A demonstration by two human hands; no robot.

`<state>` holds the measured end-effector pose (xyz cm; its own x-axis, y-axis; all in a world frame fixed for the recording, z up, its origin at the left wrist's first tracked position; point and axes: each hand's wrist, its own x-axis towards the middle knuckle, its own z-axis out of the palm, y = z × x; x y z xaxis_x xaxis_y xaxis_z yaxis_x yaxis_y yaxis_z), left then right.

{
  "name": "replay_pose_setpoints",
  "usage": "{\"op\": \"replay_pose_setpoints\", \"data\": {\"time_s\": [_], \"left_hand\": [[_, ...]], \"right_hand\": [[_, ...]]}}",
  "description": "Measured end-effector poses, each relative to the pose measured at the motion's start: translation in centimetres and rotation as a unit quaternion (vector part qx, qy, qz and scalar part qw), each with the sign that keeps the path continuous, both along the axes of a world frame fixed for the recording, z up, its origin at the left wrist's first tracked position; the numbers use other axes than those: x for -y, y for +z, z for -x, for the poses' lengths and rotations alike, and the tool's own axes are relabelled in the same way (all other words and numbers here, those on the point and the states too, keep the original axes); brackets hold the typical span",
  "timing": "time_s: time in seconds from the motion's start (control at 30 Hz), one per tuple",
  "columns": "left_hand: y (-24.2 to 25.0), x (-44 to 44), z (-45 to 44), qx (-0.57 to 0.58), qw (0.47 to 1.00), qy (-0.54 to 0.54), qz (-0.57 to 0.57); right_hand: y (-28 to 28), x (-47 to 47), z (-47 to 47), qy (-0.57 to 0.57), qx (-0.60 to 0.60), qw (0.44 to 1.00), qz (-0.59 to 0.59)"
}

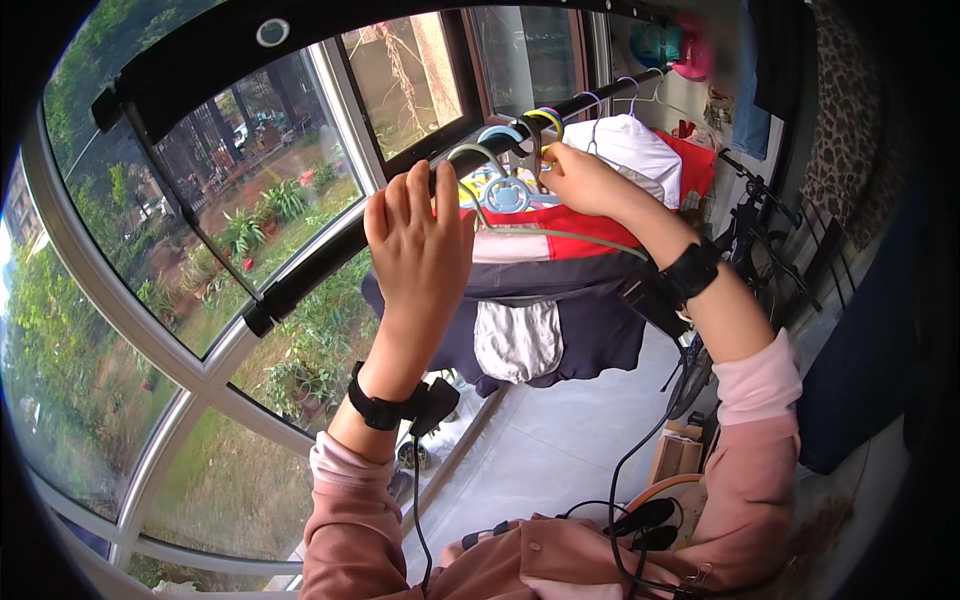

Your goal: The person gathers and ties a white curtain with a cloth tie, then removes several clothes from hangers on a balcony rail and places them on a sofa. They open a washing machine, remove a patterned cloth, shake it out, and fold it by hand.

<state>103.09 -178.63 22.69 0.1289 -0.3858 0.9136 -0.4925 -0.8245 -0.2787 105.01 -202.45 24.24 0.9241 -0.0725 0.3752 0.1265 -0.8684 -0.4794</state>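
My left hand (420,232) is raised to the black clothes rail (337,255), with its fingers wrapped over it. Just right of those fingers, a green hanger (480,161) hooks over the rail and carries a dark garment (442,277) with a light pocket piece (519,341). My right hand (589,180) reaches in among the hanger hooks and holds one near a yellow hook (553,120); its fingertips are partly hidden. Between my hands hang a light blue hanger (508,193) and a red garment (589,229).
Farther along the rail hang a white garment (630,146) and purple hangers (634,94). A bicycle (757,202) stands at the right, with a cardboard box (675,450) below. Framed windows (210,364) line the left. Black cables (619,480) trail from both wristbands.
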Motion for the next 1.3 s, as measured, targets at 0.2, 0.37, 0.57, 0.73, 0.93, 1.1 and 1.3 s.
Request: {"op": "replay_pose_setpoints", "data": {"time_s": [0.2, 0.37, 0.57, 0.73, 0.93, 1.1, 1.3], "left_hand": [[-0.6, -0.3, 0.6, -0.005, 1.000, 0.018, 0.024], [-0.5, -1.1, 0.5, -0.005, 1.000, 0.016, 0.017], [-0.6, -1.6, 0.6, 0.001, 1.000, 0.015, 0.023], [-0.6, -1.9, 0.4, -0.002, 1.000, 0.012, 0.016], [-0.7, -1.9, 0.4, -0.003, 1.000, 0.003, 0.021], [-0.8, -1.6, 0.7, -0.010, 1.000, 0.002, 0.023], [-0.8, -1.5, 0.9, 0.000, 1.000, -0.001, 0.019]], "right_hand": [[-1.5, -0.1, -1.3, 0.055, -0.041, 0.983, -0.168], [-1.1, -0.8, -1.3, 0.053, -0.033, 0.986, -0.154], [-0.3, -0.7, 0.1, 0.117, -0.057, 0.963, -0.234], [0.3, 0.3, 1.0, 0.144, -0.065, 0.933, -0.323], [1.0, 0.8, 1.7, 0.103, -0.097, 0.953, -0.267], [1.1, 1.1, 1.7, 0.023, -0.073, 0.973, -0.219], [0.6, 2.4, 0.6, -0.114, 0.052, 0.986, -0.112]]}}
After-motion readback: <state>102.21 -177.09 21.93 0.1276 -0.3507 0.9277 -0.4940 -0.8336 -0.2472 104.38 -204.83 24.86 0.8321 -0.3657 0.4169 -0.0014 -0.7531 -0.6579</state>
